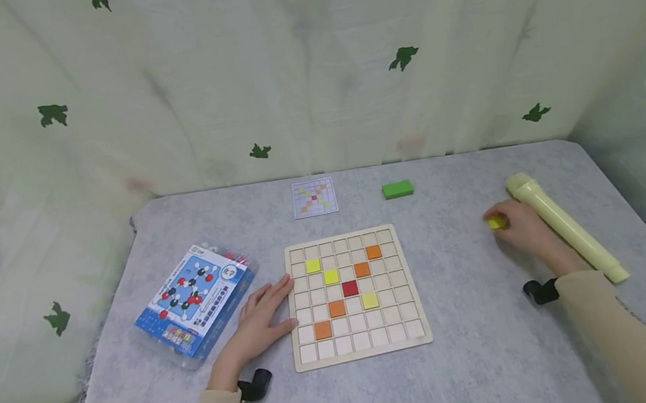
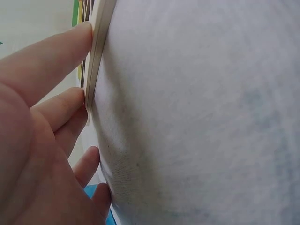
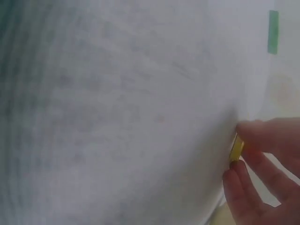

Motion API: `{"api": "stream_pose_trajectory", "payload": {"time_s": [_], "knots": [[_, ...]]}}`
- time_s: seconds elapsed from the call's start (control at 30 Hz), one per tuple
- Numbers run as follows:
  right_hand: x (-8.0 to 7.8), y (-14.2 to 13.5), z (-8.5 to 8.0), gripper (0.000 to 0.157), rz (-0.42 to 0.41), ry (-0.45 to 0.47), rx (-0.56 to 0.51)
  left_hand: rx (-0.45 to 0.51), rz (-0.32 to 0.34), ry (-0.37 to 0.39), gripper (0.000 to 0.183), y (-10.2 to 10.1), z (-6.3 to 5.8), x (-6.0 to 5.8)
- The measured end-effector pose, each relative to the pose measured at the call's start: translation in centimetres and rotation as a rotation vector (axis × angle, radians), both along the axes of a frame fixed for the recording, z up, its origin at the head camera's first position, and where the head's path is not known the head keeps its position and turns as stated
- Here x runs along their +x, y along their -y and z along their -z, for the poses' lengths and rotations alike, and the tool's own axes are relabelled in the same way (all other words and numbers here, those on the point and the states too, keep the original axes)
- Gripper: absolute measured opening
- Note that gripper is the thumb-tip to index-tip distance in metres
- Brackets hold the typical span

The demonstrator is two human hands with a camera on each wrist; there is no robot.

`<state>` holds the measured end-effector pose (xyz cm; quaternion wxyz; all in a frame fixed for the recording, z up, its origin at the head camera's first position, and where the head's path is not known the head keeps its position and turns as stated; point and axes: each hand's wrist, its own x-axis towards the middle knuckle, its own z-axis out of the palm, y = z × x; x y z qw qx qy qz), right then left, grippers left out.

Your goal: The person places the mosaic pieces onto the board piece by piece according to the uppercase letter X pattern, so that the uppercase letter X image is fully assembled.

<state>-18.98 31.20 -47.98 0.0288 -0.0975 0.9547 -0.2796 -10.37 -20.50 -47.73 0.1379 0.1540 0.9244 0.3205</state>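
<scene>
A square wooden grid board [image 1: 364, 357] lies in the middle of the table. Set diagonally across its cells are a red tile [image 1: 350, 288], several orange tiles [image 1: 337, 308] and yellow tiles [image 1: 370, 300]. My left hand [image 1: 260, 324] rests at the board's left side, fingers extended; in the left wrist view the thumb and fingertips touch the board's edge [image 2: 100, 42]. Off to the right, my right hand [image 1: 523, 230] pinches a small yellow tile [image 3: 236, 148] between thumb and fingers, low over the tabletop.
A printed pattern card [image 1: 314, 198] with a similar colored grid lies behind the board, and a green block [image 1: 398, 189] to its right. A blue-labelled molecule kit box [image 1: 193, 303] stands left of my left hand. Beside my right hand lies a pale yellow tube [image 1: 568, 226].
</scene>
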Motion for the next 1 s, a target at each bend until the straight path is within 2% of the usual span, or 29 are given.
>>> {"api": "stream_pose_trajectory", "payload": {"time_s": [0.17,0.33,0.53,0.7,0.83,1.0], "knots": [[0.3,0.9,-0.3,0.025,-0.038,0.018,0.029,0.0,0.005,-0.004,0.071,0.0,-0.1,0.0],[1.5,3.8,-1.2,0.025,-0.114,0.0,-0.048,0.004,0.008,-0.017,0.07,0.0,-0.2,0.0],[4.1,9.5,-2.1,0.025,-0.258,-0.027,-0.112,0.0,0.006,-0.015,0.07,0.0,-0.1,0.0],[6.5,13.5,-2.1,0.025,-0.414,0.009,-0.112,0.002,0.008,-0.005,0.07,0.0,-0.1,0.0],[7.8,15.5,-1.8,0.024,-0.515,0.027,-0.095,0.002,0.006,-0.005,0.07,-0.1,-0.2,-0.1],[8.5,16.6,-1.7,0.023,-0.563,-0.001,-0.075,0.003,0.005,-0.011,0.07,-0.1,-0.2,0.0]]}}
